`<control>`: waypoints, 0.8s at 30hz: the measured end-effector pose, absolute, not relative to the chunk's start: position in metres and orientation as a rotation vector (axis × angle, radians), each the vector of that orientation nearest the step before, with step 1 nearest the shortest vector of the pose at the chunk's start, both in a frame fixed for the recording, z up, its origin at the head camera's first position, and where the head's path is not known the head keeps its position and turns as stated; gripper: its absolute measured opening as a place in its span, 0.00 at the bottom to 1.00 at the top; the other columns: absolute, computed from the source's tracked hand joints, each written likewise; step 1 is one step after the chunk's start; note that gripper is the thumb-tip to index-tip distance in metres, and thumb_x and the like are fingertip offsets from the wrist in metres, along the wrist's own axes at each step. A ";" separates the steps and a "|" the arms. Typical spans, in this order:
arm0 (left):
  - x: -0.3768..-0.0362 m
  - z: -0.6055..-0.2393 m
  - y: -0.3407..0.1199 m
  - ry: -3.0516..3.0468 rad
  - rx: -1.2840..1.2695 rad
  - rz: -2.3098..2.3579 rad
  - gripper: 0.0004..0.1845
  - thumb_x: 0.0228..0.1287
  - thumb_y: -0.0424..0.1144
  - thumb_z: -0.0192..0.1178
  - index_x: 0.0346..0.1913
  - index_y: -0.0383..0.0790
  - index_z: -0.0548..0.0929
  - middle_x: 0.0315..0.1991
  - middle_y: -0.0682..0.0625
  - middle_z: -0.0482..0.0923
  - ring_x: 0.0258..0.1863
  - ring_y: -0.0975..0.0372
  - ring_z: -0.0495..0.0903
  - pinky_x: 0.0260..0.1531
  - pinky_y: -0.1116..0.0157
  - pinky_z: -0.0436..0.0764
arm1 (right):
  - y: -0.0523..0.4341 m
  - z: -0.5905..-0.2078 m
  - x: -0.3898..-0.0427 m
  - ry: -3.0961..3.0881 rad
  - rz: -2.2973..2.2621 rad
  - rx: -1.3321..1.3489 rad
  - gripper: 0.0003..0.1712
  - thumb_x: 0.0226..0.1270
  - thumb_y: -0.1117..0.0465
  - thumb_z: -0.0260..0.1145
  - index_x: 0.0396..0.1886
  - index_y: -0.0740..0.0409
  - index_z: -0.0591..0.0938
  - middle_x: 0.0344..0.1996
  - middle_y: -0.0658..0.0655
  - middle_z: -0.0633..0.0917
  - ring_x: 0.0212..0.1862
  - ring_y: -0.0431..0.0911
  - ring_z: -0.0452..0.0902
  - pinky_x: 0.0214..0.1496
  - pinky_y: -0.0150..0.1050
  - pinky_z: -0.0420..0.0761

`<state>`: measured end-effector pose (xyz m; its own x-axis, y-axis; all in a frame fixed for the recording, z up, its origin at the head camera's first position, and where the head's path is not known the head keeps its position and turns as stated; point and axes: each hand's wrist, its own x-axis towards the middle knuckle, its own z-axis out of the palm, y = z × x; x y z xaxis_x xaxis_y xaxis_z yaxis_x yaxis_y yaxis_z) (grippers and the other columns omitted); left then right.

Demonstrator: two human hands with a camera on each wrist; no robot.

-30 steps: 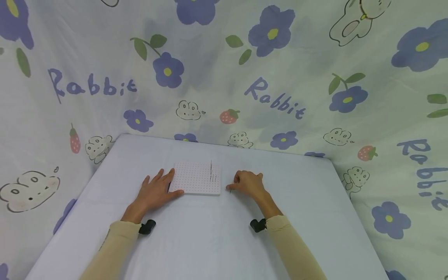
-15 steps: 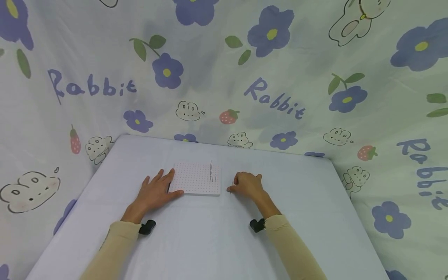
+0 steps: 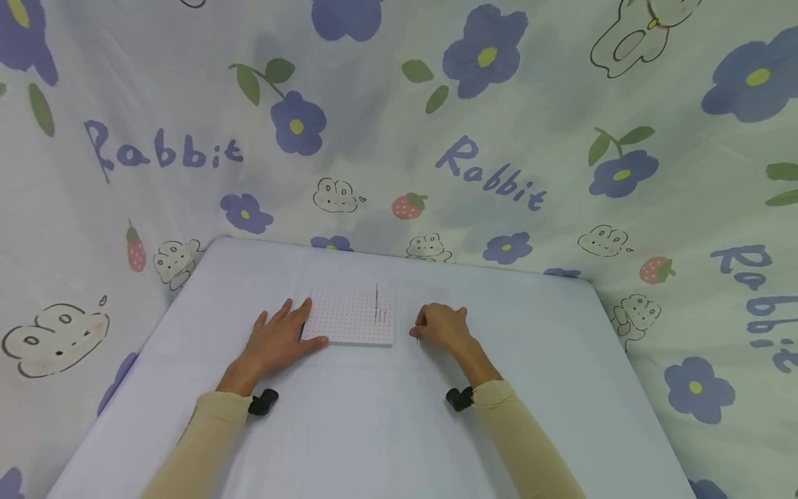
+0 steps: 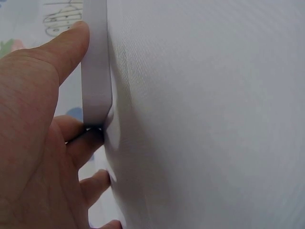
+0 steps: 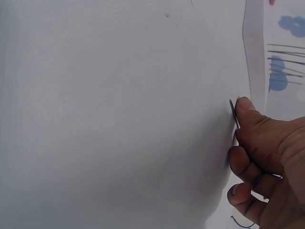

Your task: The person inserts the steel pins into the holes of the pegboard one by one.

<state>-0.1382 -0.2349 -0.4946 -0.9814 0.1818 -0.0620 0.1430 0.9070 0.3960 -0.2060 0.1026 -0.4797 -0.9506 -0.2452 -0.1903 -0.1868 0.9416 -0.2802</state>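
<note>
A flat white board dotted with small holes lies on the table, and several thin dark needles stand upright near its right side. My left hand is spread at the board's left front corner, thumb along the front edge and fingers by the left side; the left wrist view shows the thumb against the board's edge. Just right of the board, my right hand pinches a thin dark needle between thumb and finger, close to the tabletop. The upright needles also appear sideways beyond the board's edge in the right wrist view.
A white cloth covers the table. Behind and beside it hangs a curtain printed with purple flowers and rabbits. A tiny dark speck shows on the cloth in the right wrist view.
My right hand has shifted slightly to the right, away from the board, with the needle at its fingertips. My left hand and the board hold their place.
</note>
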 end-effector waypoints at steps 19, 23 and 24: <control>-0.137 -0.494 -0.235 2.980 0.257 0.583 0.53 0.64 0.67 0.59 0.78 0.33 0.56 0.75 0.34 0.60 0.77 0.37 0.50 0.68 0.29 0.44 | 0.100 -0.475 -0.206 2.848 -0.297 -0.461 0.06 0.66 0.55 0.71 0.29 0.47 0.89 0.26 0.43 0.86 0.32 0.41 0.77 0.60 0.64 0.65; -0.137 -0.495 -0.235 2.983 0.256 0.587 0.53 0.64 0.67 0.59 0.78 0.33 0.57 0.75 0.34 0.60 0.77 0.37 0.50 0.68 0.29 0.44 | 0.100 -0.475 -0.207 2.839 -0.278 -0.489 0.07 0.65 0.56 0.70 0.27 0.46 0.88 0.22 0.42 0.84 0.30 0.41 0.75 0.59 0.61 0.65; -0.137 -0.495 -0.235 2.982 0.254 0.588 0.53 0.64 0.67 0.59 0.78 0.33 0.57 0.75 0.34 0.61 0.77 0.37 0.50 0.68 0.29 0.44 | 0.100 -0.475 -0.207 2.837 -0.275 -0.495 0.07 0.64 0.56 0.70 0.26 0.45 0.88 0.22 0.41 0.83 0.29 0.41 0.75 0.59 0.61 0.65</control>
<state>-0.1374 -0.2352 -0.4954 -0.9820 0.1802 -0.0568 0.1451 0.9119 0.3840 -0.2074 0.1002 -0.4754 -0.9115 -0.3539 -0.2095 -0.3072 0.9245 -0.2255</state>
